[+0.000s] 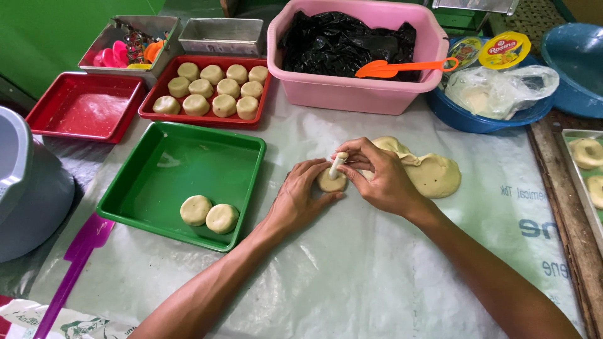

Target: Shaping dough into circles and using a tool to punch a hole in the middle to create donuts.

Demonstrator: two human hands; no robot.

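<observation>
Your fingers (352, 164) meet over a small dough piece (331, 182) on the plastic sheet (377, 270). Just right of them lies the dough slab (433, 172); left, a tray (169, 163) holding two dough rounds (209, 214); behind, a tub (352, 88).

Green wall (50, 37) behind a plastic-sheeted table (377, 276), wooden edge (565, 213) at right.

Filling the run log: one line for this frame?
left hand: steadies dough disc | right hand: presses small white tool into disc | green tray: two pieces
</observation>
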